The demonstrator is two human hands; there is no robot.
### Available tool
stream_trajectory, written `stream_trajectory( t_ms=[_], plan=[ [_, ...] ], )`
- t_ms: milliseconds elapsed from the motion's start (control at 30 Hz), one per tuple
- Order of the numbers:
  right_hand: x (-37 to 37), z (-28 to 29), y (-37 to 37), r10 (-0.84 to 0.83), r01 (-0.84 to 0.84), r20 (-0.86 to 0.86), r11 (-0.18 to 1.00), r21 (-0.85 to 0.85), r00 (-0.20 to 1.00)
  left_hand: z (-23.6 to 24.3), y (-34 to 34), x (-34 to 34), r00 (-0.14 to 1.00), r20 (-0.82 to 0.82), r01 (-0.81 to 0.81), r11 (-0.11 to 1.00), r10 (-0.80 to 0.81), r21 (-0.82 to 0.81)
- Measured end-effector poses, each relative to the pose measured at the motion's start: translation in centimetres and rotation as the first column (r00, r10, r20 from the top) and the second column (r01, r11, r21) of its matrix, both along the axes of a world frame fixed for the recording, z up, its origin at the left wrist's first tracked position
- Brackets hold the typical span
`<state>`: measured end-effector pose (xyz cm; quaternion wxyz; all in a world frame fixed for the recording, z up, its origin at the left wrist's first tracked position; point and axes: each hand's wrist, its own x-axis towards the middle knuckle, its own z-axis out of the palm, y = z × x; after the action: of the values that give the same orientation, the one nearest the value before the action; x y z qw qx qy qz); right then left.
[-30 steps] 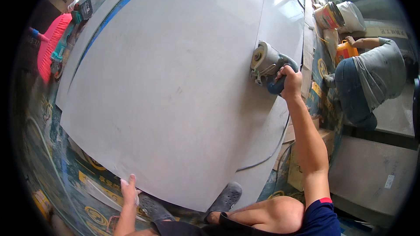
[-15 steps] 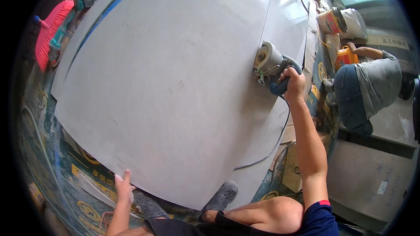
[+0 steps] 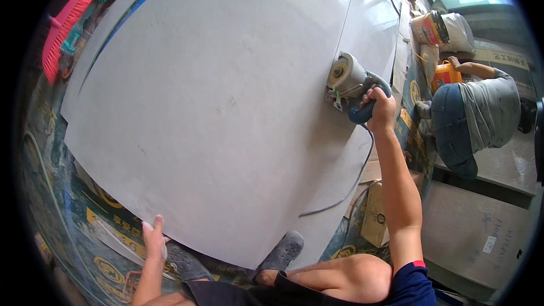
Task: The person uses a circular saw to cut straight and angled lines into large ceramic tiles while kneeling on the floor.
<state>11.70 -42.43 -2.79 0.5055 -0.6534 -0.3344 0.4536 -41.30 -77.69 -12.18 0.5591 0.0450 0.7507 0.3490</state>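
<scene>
A large pale grey slab point(image 3: 226, 79) with a curved near edge lies flat in front of me. On its right part sits a handheld power cutter point(image 3: 347, 76) with a round metal motor housing and a dark blue loop handle. My right hand point(image 3: 378, 107) is wrapped round that handle, arm stretched out; the cutter's blade is hidden from here. At the near left, my left hand point(image 3: 154, 238) grips the slab's rim, thumb on top, with some fingers hidden. White dust or covering shows on a fingertip.
The cutter's cord point(image 3: 334, 204) trails over the slab's right side. My clogs point(image 3: 285, 251) are at its near edge. A pink broom point(image 3: 61, 34) and a teal power tool point(image 3: 72, 38) lie far left. At right, another person point(image 3: 476, 116) bends beside an orange container point(image 3: 445, 75) and buckets point(image 3: 429, 27).
The whole view has shifted slightly, and the left hand appears a little higher and further left. Both hands keep their holds. The other person has barely moved.
</scene>
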Motion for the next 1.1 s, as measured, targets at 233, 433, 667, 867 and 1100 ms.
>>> stream_trajectory(
  t_ms=[233,433,667,867,1100],
  plan=[
    [-0.1,0.0,-0.3,-0.003,0.003,0.015,1.000,0.011,1.000,-0.3,-0.2,-0.1,1.000,0.016,-0.011,1.000,0.010,0.010],
    [-0.3,0.1,-0.4,-0.003,0.003,0.029,1.000,0.014,1.000,-0.1,-0.1,-0.1,1.000,0.029,-0.003,0.999,0.002,0.041],
    [-0.2,-0.1,-0.7,-0.011,0.011,0.002,1.000,0.020,1.000,0.1,0.1,0.1,1.000,0.015,-0.009,0.998,0.008,0.056],
    [-0.5,0.0,-1.0,-0.002,0.002,0.005,1.000,0.023,1.000,0.5,0.4,0.2,1.000,-0.026,0.008,1.000,-0.007,0.025],
    [-1.1,0.0,-1.1,-0.038,0.038,-0.003,0.998,0.043,0.999,0.0,0.2,0.0,1.000,0.003,-0.030,0.998,0.030,0.052]
  ],
)
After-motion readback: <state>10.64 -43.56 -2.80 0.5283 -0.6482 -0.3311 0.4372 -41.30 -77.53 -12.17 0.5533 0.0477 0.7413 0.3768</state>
